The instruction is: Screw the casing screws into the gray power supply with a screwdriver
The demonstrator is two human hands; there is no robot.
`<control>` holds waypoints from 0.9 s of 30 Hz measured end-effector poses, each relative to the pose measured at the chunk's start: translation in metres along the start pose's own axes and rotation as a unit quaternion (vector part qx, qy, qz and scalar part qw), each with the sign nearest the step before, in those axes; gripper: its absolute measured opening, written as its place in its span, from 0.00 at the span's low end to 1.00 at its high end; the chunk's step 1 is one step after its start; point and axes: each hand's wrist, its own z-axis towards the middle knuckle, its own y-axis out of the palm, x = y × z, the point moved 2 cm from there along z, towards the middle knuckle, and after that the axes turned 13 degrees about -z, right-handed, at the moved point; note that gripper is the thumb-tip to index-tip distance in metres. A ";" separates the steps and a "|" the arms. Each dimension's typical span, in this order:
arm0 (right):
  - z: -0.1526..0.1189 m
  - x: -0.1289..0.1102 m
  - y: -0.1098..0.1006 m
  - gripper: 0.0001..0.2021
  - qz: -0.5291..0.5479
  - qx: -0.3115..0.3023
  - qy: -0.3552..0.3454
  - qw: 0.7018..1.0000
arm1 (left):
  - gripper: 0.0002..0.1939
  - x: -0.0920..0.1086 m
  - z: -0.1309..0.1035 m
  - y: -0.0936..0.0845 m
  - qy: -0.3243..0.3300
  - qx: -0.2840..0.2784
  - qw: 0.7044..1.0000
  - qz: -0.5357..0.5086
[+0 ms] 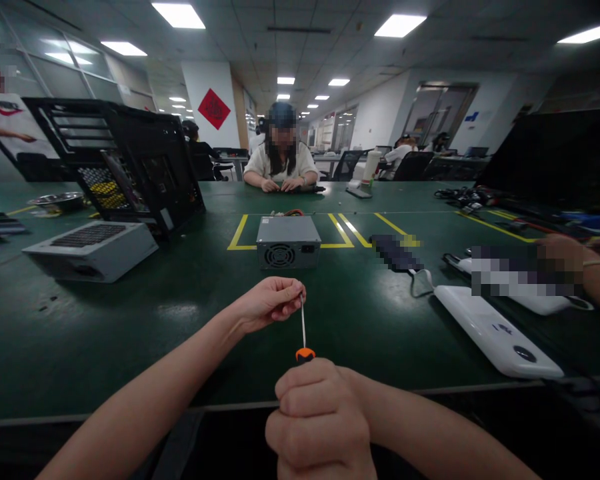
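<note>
Clenched in the right hand (pixel 320 420), an orange-and-black-handled steel screwdriver (pixel 305 354) is steadied near its tip by the pinched left hand (pixel 270 305), apparently for control; 1 boxy grey metal power supply (pixel 293 232) is set beyond on the green table (pixel 220 360)

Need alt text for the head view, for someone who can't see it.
Right hand grips a screwdriver, its tip at the left hand's fingers, above a green table holding a power supply and an open computer case.
</note>
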 end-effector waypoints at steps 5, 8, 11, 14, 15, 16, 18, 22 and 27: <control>-0.004 -0.003 -0.001 0.14 -0.008 -0.033 0.008 0.999 | 0.15 -0.002 0.000 -0.001 -0.013 -0.007 1.000 0.019; -0.006 -0.007 -0.004 0.12 -0.039 -0.068 0.041 0.996 | 0.15 -0.001 -0.001 -0.001 -0.010 -0.003 1.000 0.019; -0.009 -0.010 -0.011 0.13 -0.096 -0.131 0.096 0.982 | 0.16 0.003 -0.002 0.000 0.006 0.008 1.000 0.008; -0.011 -0.014 -0.022 0.16 -0.191 -0.172 0.140 0.956 | 0.17 0.008 -0.002 -0.001 0.034 0.027 0.999 -0.012; -0.012 -0.015 -0.026 0.18 -0.228 -0.174 0.152 0.946 | 0.17 0.010 -0.002 -0.002 0.045 0.031 0.998 -0.021; -0.013 -0.017 -0.029 0.19 -0.255 -0.183 0.166 0.935 | 0.17 0.011 -0.002 -0.004 0.056 0.033 0.997 -0.030; -0.016 -0.022 -0.035 0.21 -0.265 -0.214 0.210 0.917 | 0.16 0.014 0.000 -0.008 0.075 0.039 0.995 -0.046; -0.028 -0.031 -0.038 0.19 -0.166 -0.249 0.417 0.858 | 0.16 0.019 0.003 -0.019 0.105 0.079 0.991 -0.036; -0.048 -0.030 -0.027 0.19 0.012 -0.131 0.703 0.699 | 0.17 0.021 0.005 -0.025 0.126 0.115 0.985 0.034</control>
